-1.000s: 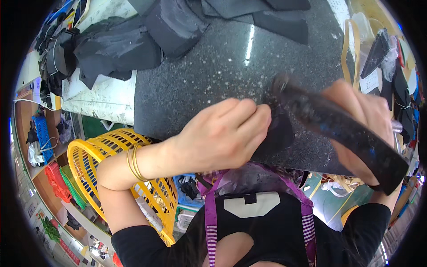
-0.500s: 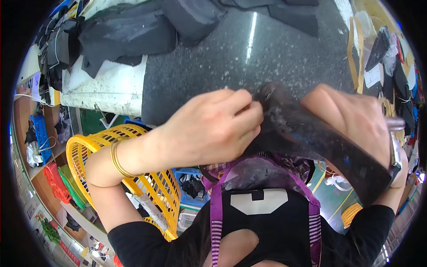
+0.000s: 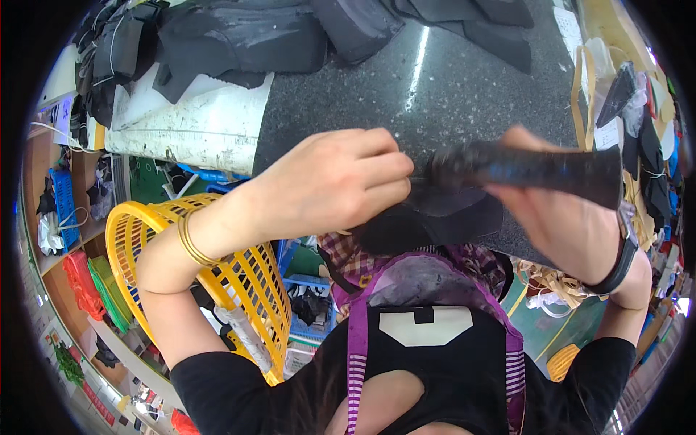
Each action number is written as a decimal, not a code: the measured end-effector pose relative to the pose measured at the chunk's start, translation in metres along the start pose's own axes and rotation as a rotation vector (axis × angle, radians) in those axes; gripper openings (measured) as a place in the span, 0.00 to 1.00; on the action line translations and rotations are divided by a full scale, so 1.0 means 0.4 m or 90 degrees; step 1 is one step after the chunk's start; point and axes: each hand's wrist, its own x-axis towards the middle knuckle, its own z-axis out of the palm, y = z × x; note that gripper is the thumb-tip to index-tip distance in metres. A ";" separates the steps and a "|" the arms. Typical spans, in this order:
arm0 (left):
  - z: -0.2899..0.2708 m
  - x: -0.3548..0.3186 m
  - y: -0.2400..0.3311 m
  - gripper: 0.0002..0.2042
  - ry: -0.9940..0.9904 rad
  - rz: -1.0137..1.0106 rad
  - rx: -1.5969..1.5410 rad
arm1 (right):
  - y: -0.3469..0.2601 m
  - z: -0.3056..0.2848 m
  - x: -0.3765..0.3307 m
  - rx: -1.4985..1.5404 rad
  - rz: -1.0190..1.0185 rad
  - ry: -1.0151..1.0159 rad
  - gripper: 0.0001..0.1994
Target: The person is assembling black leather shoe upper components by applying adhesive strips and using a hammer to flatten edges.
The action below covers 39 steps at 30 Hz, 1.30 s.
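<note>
My left hand (image 3: 341,181) is closed in a pinch at the near edge of the dark speckled worktop (image 3: 464,101). Its fingertips are at a black sheet piece (image 3: 435,221), which hangs over that edge towards my apron. My right hand (image 3: 558,225), wearing a dark wristband, is closed around what looks like a cobbler's hammer. The dark hammer (image 3: 536,168) lies across the view, its rounded end close to my left fingers and its flared end to the right. Its handle is hidden by my hand.
Black sheet pieces (image 3: 246,40) lie heaped along the worktop's far left. A yellow plastic basket (image 3: 283,304) stands below on my left, near a blue crate (image 3: 312,330). At the right edge hang tan strips (image 3: 580,94) and black pieces.
The hammer has swung from a diagonal tilt to nearly level, and my right wrist has turned with it. My left hand has shifted slightly left. More of the black sheet piece shows.
</note>
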 end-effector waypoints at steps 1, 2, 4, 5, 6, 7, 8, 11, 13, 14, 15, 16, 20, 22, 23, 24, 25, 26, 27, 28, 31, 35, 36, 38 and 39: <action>0.001 -0.005 0.000 0.12 -0.001 -0.001 0.002 | 0.009 0.005 0.005 0.022 0.069 0.021 0.05; 0.002 -0.010 -0.002 0.12 0.028 0.020 0.038 | 0.013 -0.005 0.014 0.121 0.085 0.067 0.07; 0.007 -0.023 0.004 0.11 0.077 0.066 0.094 | -0.022 -0.012 -0.004 0.084 0.088 0.114 0.09; 0.011 -0.024 0.008 0.11 0.076 0.055 0.093 | -0.031 -0.008 -0.017 0.165 0.102 0.112 0.10; 0.013 -0.011 -0.001 0.10 0.061 0.078 0.105 | -0.030 -0.001 -0.019 0.125 0.080 0.033 0.10; 0.014 0.001 -0.009 0.09 0.045 0.101 0.118 | -0.028 0.005 -0.018 0.085 0.058 -0.046 0.11; 0.016 0.007 -0.016 0.08 0.052 0.114 0.123 | -0.027 -0.002 -0.015 0.094 0.097 -0.040 0.10; 0.016 0.027 -0.019 0.10 0.043 0.135 0.131 | -0.071 -0.015 -0.018 0.082 0.209 0.003 0.09; 0.009 0.022 -0.014 0.11 0.061 0.056 0.148 | -0.054 -0.005 -0.004 0.035 0.110 -0.046 0.09; 0.007 0.016 -0.009 0.12 0.081 -0.017 0.169 | -0.051 -0.005 0.001 0.040 0.107 -0.049 0.09; 0.007 0.007 0.006 0.12 0.078 -0.022 0.168 | -0.050 -0.009 0.007 0.048 0.109 -0.057 0.09; 0.008 -0.006 0.029 0.13 0.077 -0.085 0.229 | -0.048 -0.009 0.014 0.056 0.109 -0.065 0.09; 0.033 -0.038 0.055 0.12 0.134 -0.196 0.161 | -0.035 0.009 0.018 0.048 0.017 -0.061 0.12; 0.047 -0.013 0.043 0.11 0.192 -0.176 0.014 | -0.060 -0.012 -0.005 -0.044 0.050 -0.038 0.11; 0.052 0.003 0.041 0.11 0.198 -0.150 0.005 | -0.065 -0.021 -0.028 -0.057 0.074 -0.033 0.11; 0.049 -0.018 0.048 0.12 0.181 -0.155 0.040 | -0.060 -0.007 -0.011 -0.026 0.079 -0.038 0.09; 0.045 -0.033 0.057 0.13 0.163 -0.156 0.074 | -0.051 0.006 -0.003 0.004 0.086 -0.044 0.08; 0.040 -0.038 0.075 0.15 0.144 -0.172 0.117 | -0.025 0.017 0.011 0.078 0.102 -0.030 0.07; 0.043 -0.032 0.080 0.15 0.144 -0.168 0.117 | -0.007 0.013 0.015 0.136 0.139 -0.013 0.07; 0.048 -0.029 0.083 0.15 0.145 -0.153 0.161 | -0.011 0.013 0.019 0.087 0.126 0.058 0.06; 0.047 -0.020 0.094 0.16 0.136 -0.133 0.204 | -0.037 0.015 -0.012 0.134 0.208 0.087 0.06; 0.032 0.006 0.104 0.14 0.073 -0.146 0.214 | -0.033 0.001 0.016 0.035 0.139 0.047 0.08; 0.028 0.005 0.110 0.13 0.029 -0.158 0.211 | -0.031 -0.004 0.018 0.105 0.145 0.035 0.09; 0.017 0.003 0.117 0.13 0.010 -0.166 0.211 | -0.045 0.004 0.022 0.073 0.115 0.002 0.09; 0.013 0.004 0.119 0.13 -0.001 -0.158 0.214 | -0.054 0.001 0.021 0.032 0.077 -0.026 0.09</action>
